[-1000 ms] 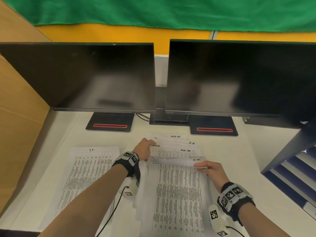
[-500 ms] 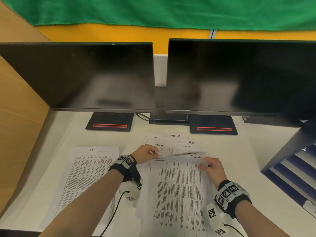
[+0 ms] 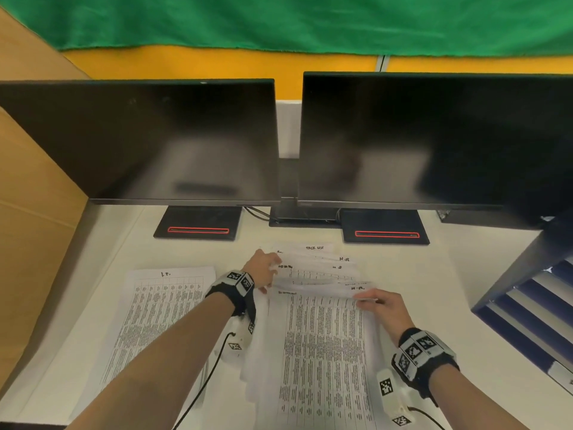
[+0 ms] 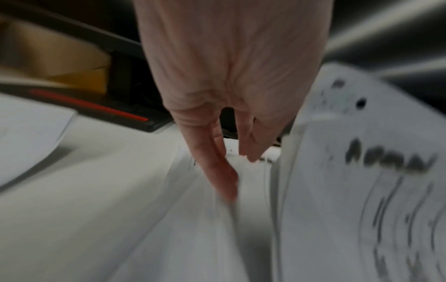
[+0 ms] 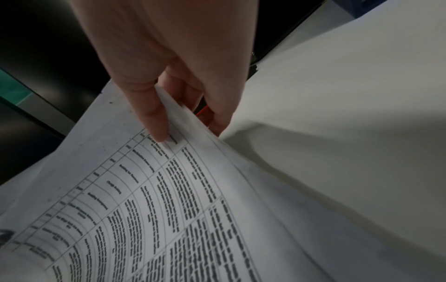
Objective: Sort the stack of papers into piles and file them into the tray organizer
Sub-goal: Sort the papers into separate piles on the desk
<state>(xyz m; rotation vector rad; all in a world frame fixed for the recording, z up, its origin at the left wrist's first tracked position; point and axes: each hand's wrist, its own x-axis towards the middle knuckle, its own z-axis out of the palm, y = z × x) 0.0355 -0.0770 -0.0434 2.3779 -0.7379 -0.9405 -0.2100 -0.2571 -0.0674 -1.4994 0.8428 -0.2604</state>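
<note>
A fanned stack of printed papers (image 3: pixel 316 265) lies on the white desk in front of me. My left hand (image 3: pixel 269 268) reaches into the left edges of the fanned sheets; in the blurred left wrist view its fingers (image 4: pixel 253 148) are nearly straight and touch the sheets, with one sheet (image 4: pixel 362 171) lifted beside them. My right hand (image 3: pixel 366 297) pinches the upper right corner of the top sheet (image 3: pixel 319 352). In the right wrist view the thumb (image 5: pixel 154 118) lies on the printed side of that sheet (image 5: pixel 169 190) and the fingers sit under it. The dark blue tray organizer (image 3: pixel 527 293) stands at the right.
A separate pile of printed sheets (image 3: pixel 161 321) lies to the left of the stack. Two dark monitors (image 3: pixel 155 141) (image 3: pixel 434 141) on black bases stand behind the papers. A cardboard wall (image 3: pixel 31 212) closes the left side. A cable (image 3: pixel 214 367) hangs from my left wrist.
Both hands stay almost in place. The upper edge of a sheet between them rose edge-on half a second ago and now lies lower; the left hand dipped and came back.
</note>
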